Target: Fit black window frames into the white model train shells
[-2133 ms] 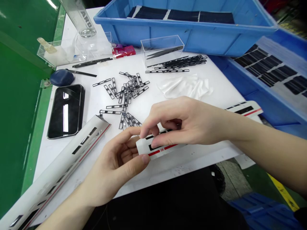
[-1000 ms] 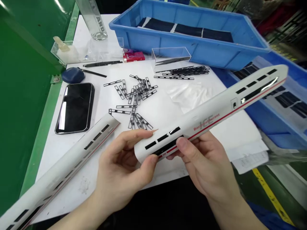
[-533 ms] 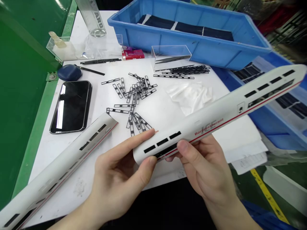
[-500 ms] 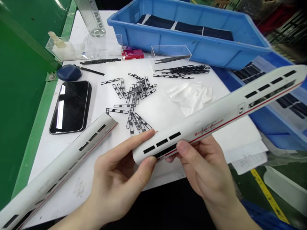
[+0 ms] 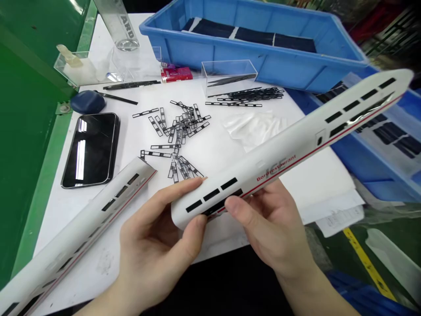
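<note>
Both hands hold a white model train car body (image 5: 289, 145) with a red stripe, dark window openings and "Bordrestaurant" lettering, tilted up to the right. My left hand (image 5: 161, 241) grips its near left end, thumb on the lower edge and forefinger along the top. My right hand (image 5: 272, 228) clasps the lower side, its thumb pressed beside a long dark window strip (image 5: 223, 202). Its other fingers are partly hidden beneath the body. A second white train car body (image 5: 82, 237) lies at the left. Behind my hands, small black window frames (image 5: 180, 127) lie in a loose heap.
A blue bin (image 5: 256, 57) with dark strips stands at the back, a second blue bin (image 5: 394, 153) at the right. A phone (image 5: 90, 149), a dark blue rounded object (image 5: 88, 102), a clear box (image 5: 230, 74), a red packet (image 5: 176, 74) and white tissue (image 5: 251, 127) are on the table.
The held car body has shifted slightly left, its far end tilting a little. My right thumb has slid slightly left along the lower edge. The whole view has shifted a little.
</note>
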